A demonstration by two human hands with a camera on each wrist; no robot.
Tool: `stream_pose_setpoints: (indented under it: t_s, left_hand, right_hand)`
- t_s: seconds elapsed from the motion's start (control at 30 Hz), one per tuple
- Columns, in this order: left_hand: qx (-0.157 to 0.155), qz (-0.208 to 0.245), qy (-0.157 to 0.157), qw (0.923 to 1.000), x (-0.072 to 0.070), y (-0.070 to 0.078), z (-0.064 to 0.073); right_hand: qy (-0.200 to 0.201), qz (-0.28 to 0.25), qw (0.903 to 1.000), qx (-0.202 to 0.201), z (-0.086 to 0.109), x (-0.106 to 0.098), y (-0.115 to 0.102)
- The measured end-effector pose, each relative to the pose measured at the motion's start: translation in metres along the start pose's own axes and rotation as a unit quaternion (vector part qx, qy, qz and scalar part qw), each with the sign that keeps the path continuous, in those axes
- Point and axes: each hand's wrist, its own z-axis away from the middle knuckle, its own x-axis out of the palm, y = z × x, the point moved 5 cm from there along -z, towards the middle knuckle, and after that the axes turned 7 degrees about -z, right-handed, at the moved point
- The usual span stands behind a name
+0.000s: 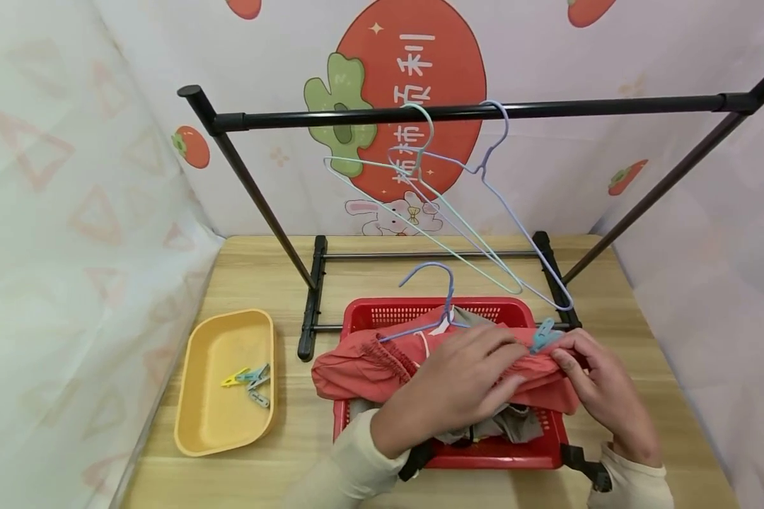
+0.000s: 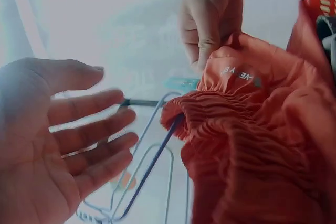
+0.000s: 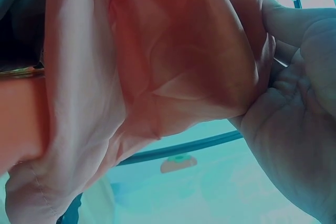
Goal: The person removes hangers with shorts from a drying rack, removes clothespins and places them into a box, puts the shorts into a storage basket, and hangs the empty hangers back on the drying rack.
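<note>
The right hand has its grip narrowed on the garment beside the clip, the garment's long axis running leftward across the basket, beneath the left hand, whose grip is wide, holding nothing.

A pale back wall carries a big red fruit with a green leaf and white characters running sideways, a rabbit just below it, and smaller fruits scattered around. The left wall is white, wrinkled and printed with faint pinkish triangles, while the right wall is pale and creased. Between them a light wood-grain table reaches the back wall, under bright, soft light.
</note>
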Motion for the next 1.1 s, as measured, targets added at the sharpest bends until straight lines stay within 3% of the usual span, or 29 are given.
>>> stream_pose_setpoints:
  t_s: [0.17, 0.3, 0.4, 0.6, 0.77, 0.9, 1.1]
  left_hand:
    - [-0.01, -0.081, -0.073, 0.994, 0.014, 0.002, -0.019]
    - [-0.023, -0.106, -0.132, 0.9854, 0.026, 0.003, -0.031]
    - [-0.039, -0.108, -0.155, 0.9812, 0.033, 0.003, -0.039]
    - [-0.066, -0.105, -0.152, 0.9805, 0.039, 0.002, -0.051]
    - [-0.097, -0.079, -0.17, 0.9775, 0.047, 0.001, -0.056]
    - [-0.114, -0.051, -0.162, 0.9789, 0.05, -0.001, -0.058]
    - [-0.115, -0.026, -0.144, 0.9826, 0.049, -0.001, -0.059]
  right_hand:
    - [0.001, -0.005, 1.0, 0.004, 0.0, -0.001, 0.0]
    - [0.001, -0.002, 1.0, 0.003, 0.0, -0.001, -0.001]
    - [0.002, 0.0, 1.0, 0.006, 0.0, -0.001, -0.001]
    - [0.004, -0.002, 1.0, 0.008, -0.001, 0.0, -0.001]
    - [0.005, -0.005, 1.0, 0.001, 0.0, -0.001, -0.001]
    - [0.005, -0.002, 1.0, -0.007, 0.001, -0.001, -0.002]
    - [-0.002, 0.005, 0.9999, -0.015, 0.001, -0.001, -0.002]
